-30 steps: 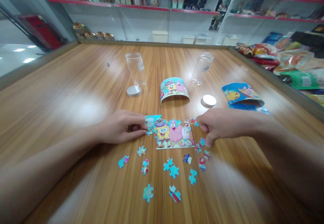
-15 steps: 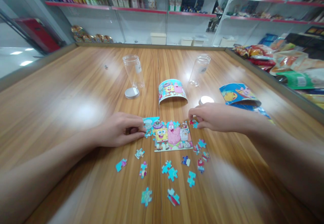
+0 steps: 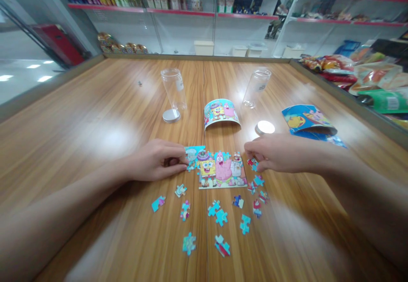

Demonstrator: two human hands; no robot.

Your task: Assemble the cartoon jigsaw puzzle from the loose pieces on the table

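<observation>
A partly joined jigsaw puzzle (image 3: 223, 169) with cartoon figures lies flat on the wooden table. At its left edge, my left hand (image 3: 157, 159) pinches the upper left section with thumb and fingers. Just right of the puzzle, my right hand (image 3: 274, 152) has its fingers closed on a red and blue puzzle piece (image 3: 253, 163), partly hidden under the fingertips. Several loose pieces lie nearer to me, among them a light blue piece (image 3: 221, 217), a green-blue piece (image 3: 189, 243) and a blue and pink piece (image 3: 158, 203).
Behind the puzzle a curved picture card (image 3: 222, 111) stands arched. Two clear jars (image 3: 174, 88) stand farther back, near a silver lid (image 3: 171, 115) and a white-looking lid (image 3: 265, 127). Blue picture cards (image 3: 304, 118) lie at right. Packaged snacks (image 3: 372, 76) lie beyond the table's right edge.
My right hand has moved slightly right and toward me, along with the red and blue puzzle piece. My left hand stays at the puzzle's left edge. The whole view has shifted a little.
</observation>
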